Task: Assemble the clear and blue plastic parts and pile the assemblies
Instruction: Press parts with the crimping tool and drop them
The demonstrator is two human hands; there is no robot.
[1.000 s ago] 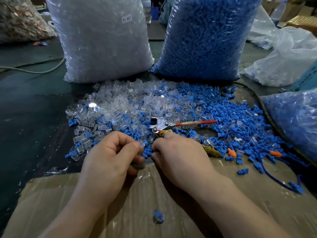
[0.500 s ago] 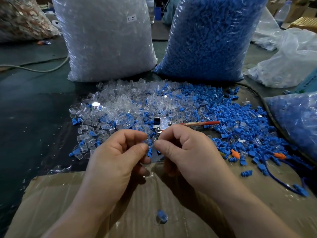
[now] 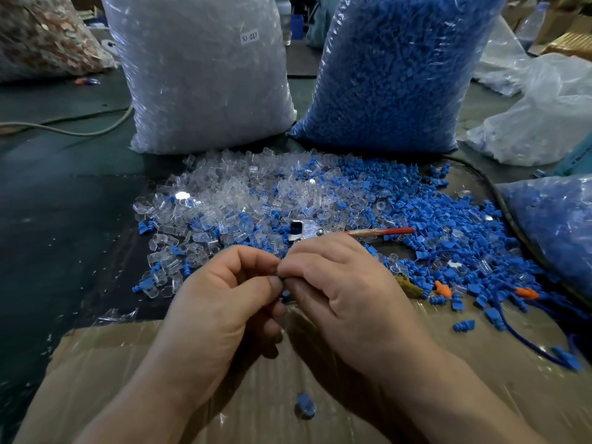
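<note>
Tall clear plastic sack of clear parts, white sticker reading "SJ 017". Right of it, sack of blue parts. In front, loose heap of clear and blue plastic parts on dark green tabletop and taped brown cardboard. Nearer still, left hand and right hand, fingers curled, pinching a small blue part together.

1. A dark green counter stretches across the left side, dull with a faint sheen.
2. A flattened cardboard sheet under glossy clear film covers its near edge.
3. A pale cable curves across the far left.
4. Crumpled clear plastic bags lie at right, with cardboard boxes behind them.
</note>
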